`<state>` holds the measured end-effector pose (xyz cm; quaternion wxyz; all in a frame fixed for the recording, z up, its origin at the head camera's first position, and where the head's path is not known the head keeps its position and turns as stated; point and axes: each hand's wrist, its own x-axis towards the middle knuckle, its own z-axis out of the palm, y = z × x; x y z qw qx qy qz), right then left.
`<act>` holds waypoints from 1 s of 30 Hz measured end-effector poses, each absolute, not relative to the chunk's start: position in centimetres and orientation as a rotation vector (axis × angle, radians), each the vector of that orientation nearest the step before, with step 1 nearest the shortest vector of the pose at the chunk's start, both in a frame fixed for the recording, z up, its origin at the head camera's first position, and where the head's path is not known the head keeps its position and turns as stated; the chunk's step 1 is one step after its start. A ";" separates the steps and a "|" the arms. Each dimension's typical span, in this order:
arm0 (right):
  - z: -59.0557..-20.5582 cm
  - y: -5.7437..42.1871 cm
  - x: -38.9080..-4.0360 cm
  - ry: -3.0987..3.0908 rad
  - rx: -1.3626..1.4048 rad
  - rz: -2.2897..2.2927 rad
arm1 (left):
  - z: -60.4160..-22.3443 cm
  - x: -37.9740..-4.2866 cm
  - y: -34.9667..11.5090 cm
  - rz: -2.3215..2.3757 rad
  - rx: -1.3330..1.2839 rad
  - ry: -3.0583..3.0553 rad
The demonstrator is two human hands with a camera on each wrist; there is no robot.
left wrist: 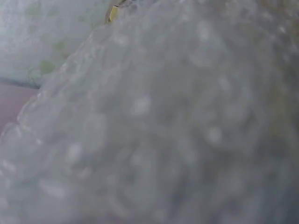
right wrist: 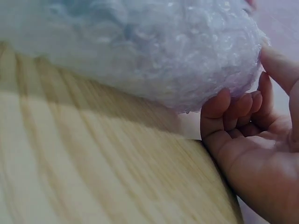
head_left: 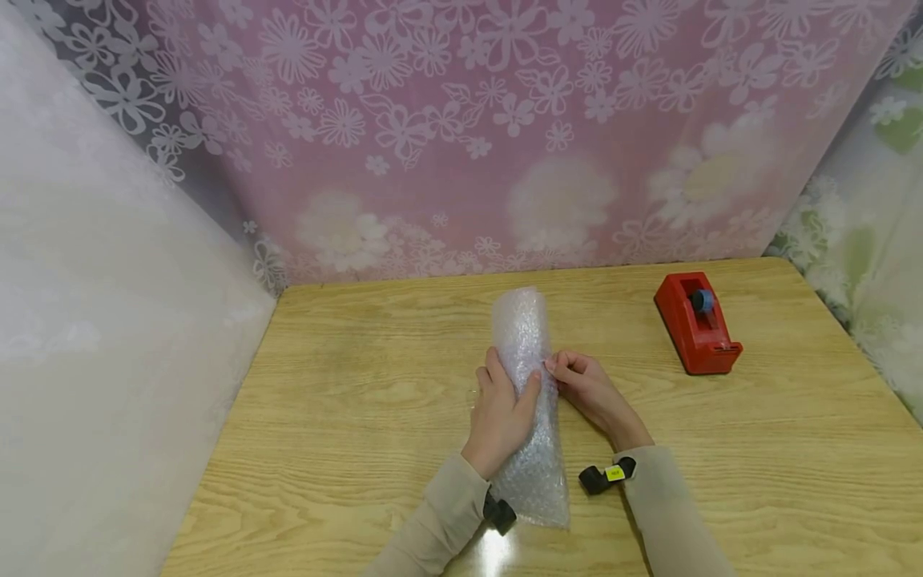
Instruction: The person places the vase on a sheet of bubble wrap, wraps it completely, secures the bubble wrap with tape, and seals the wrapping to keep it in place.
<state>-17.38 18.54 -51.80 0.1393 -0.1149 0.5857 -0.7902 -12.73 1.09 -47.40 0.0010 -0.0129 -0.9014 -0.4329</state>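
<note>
A long bundle of clear bubble wrap lies lengthwise on the table, rolled narrow at its far end and flatter at its near end. My left hand grips it from the left, thumb over the top and fingers along its far left side. At its right edge, my right hand pinches with thumb and curled fingers; in the right wrist view these fingers touch the wrap. Whether a bit of tape is between them I cannot tell. Blurred bubble wrap fills the left wrist view. A bluish patch shows faintly through the plastic.
A red tape dispenser with a small blue-cored roll stands at the right rear of the wooden table. Pink flowered cloth hangs behind the table's back edge. Pale cloth hangs on the left, with more on the right.
</note>
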 end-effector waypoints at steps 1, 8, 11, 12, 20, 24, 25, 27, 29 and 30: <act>-51.8 18.5 -17.4 1.693 -0.341 -2.282 | -47.4 -12.7 1.1 -1.360 -0.039 -2.827; -52.3 18.5 -17.0 1.676 -0.394 -2.314 | -47.6 -12.8 0.9 -1.375 -0.061 -2.821; -52.4 18.4 -16.8 1.664 -0.389 -2.342 | -47.4 -13.0 0.6 -1.419 -0.084 -2.821; -52.4 18.3 -16.7 1.669 -0.379 -2.350 | -47.3 -13.0 0.5 -1.442 -0.089 -2.825; -52.5 17.7 -16.2 1.806 -0.295 -2.389 | -46.9 -13.5 -0.1 -1.621 -0.059 -2.814; -52.3 16.8 -15.7 1.916 -0.181 -2.434 | -46.9 -13.6 -0.3 -1.655 -0.050 -2.799; -52.2 16.6 -15.5 1.953 -0.163 -2.437 | -46.9 -13.7 -0.4 -1.666 -0.052 -2.794; -52.0 16.3 -15.3 2.015 -0.127 -2.436 | -46.9 -13.8 -0.5 -1.679 -0.052 -2.790; -51.8 16.0 -15.2 2.069 -0.107 -2.425 | -46.9 -13.9 -0.6 -1.672 -0.052 -2.789; -51.7 15.9 -15.2 2.095 -0.105 -2.416 | -46.9 -14.0 -0.6 -1.660 -0.047 -2.798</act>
